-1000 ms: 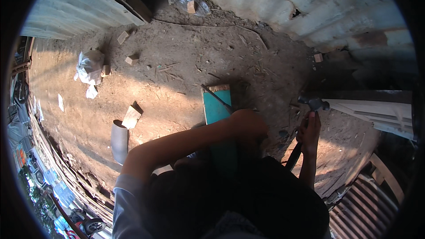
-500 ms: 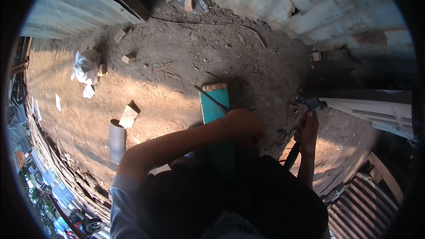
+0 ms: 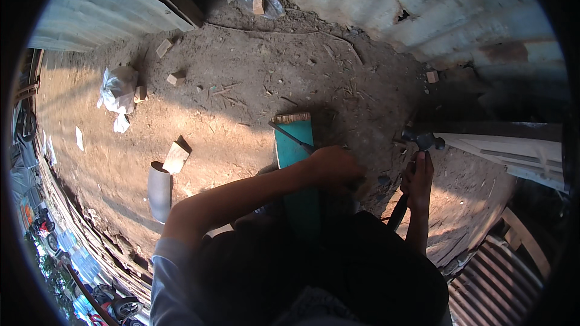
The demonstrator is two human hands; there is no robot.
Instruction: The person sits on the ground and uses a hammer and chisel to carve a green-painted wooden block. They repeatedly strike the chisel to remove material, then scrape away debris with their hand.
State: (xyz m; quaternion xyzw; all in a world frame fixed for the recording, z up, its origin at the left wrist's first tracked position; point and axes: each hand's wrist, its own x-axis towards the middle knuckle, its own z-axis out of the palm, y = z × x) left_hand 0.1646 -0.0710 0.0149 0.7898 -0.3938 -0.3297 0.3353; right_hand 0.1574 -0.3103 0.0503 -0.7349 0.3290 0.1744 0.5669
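We look down on bare ground (image 3: 223,63), where both hands are occupied. The left grip (image 3: 338,168), at the end of a forearm crossing from the left, is closed on the thicker end of a dark rod (image 3: 291,136); its fingertips are hidden from us. The rod slants over the far part of a teal board (image 3: 292,157), its thin tip at the left corner; whether it touches the surface, we cannot tell. The board runs lengthwise in front of the body, with worn, bare wood at its far end and its near part in shadow. To the right, well apart from the board, we see the right grip (image 3: 418,176), wrapped closely about the handle of a hammer (image 3: 426,140), one digit lying along it toward the dark head. At left we note a wood block (image 3: 175,158) just beside a curved grey tube (image 3: 159,193), and, farther off, a white bag (image 3: 118,87). Corrugated sheeting (image 3: 374,0) bounds the ground beyond.
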